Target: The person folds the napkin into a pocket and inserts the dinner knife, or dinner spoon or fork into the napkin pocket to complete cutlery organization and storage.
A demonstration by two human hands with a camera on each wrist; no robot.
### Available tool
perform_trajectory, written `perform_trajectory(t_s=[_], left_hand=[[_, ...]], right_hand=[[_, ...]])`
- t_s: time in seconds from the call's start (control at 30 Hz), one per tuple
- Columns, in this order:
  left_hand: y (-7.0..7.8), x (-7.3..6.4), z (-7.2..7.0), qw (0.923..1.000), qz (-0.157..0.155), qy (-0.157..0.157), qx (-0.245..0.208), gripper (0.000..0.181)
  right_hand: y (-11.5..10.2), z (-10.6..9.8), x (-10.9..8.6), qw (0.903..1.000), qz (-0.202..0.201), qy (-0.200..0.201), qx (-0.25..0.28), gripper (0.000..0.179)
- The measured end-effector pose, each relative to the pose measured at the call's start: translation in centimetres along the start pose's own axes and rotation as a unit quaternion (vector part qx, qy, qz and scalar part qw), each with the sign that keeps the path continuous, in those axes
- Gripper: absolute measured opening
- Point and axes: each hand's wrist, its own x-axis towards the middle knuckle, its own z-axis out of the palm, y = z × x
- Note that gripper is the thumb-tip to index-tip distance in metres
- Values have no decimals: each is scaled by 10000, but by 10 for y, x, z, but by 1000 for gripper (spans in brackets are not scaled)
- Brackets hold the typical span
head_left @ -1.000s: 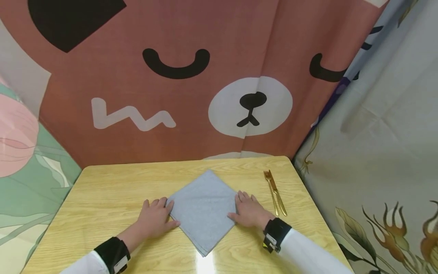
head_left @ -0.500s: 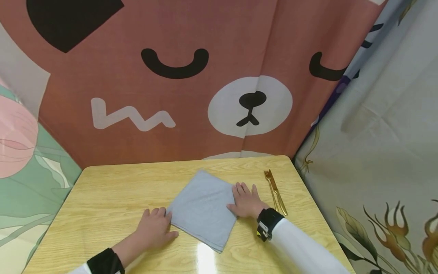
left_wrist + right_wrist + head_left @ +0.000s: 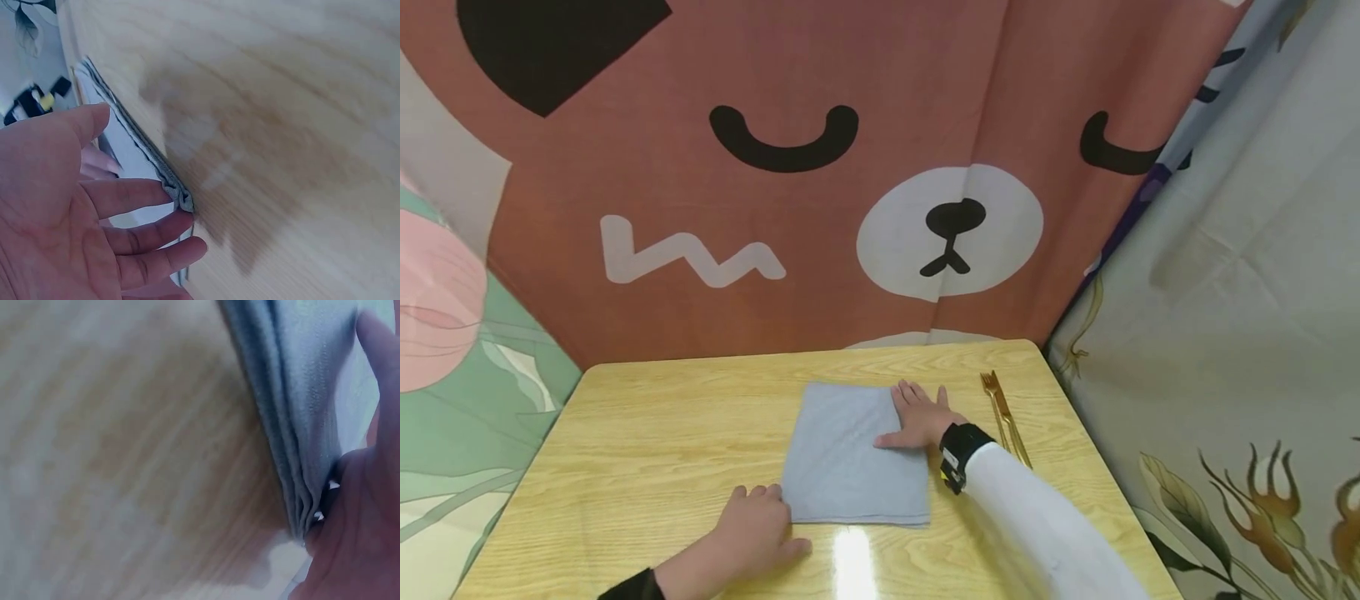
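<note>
A folded grey cloth [image 3: 850,479] lies flat on a pale wood-grain table [image 3: 677,433], between a person's two hands. The left hand [image 3: 756,529] is at the cloth's near left corner; its fingers are loosely extended and touch the layered edge, while its thumb sticks out past the near edge. The right hand [image 3: 920,419] rests on the far right part of the cloth, fingers released and stretched along its side, thumb lying across the top. To the right of the cloth, beyond the right hand, a gold fork [image 3: 987,382] and a gold knife [image 3: 1004,406] lie close together. The white right sleeve [image 3: 1037,517] stretches over the table to the cloth's right, partly covering the cutlery handles. Behind the cloth, past the table's far edge, hangs a brown backdrop [image 3: 760,200] printed with a cartoon bear.
</note>
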Motion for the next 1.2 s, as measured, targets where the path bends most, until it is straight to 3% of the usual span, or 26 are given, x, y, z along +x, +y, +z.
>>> perform_trajectory(t_s=[0.33,0.57,0.87,1.0,1.1,1.2], left_hand=[[15,-7,8,9976,451,442,275,50],[17,-9,8,9975,514,378,309,47],[15,-8,7,9976,601,346,-72,44],[13,1,4,9962,514,611,-339,41],[5,16,6,9954,310,754,-511,51],[-10,35,9,9968,74,385,-697,79]], right_hand=[[-5,-12,11,9995,-274,-67,174,131],[-12,-11,21,9984,-429,84,365,132],[-14,-7,26,9982,-365,156,456,134],[-15,-2,23,9979,-435,274,395,131],[-17,2,16,9976,-604,294,188,128],[-17,10,7,9968,-776,213,-15,126]])
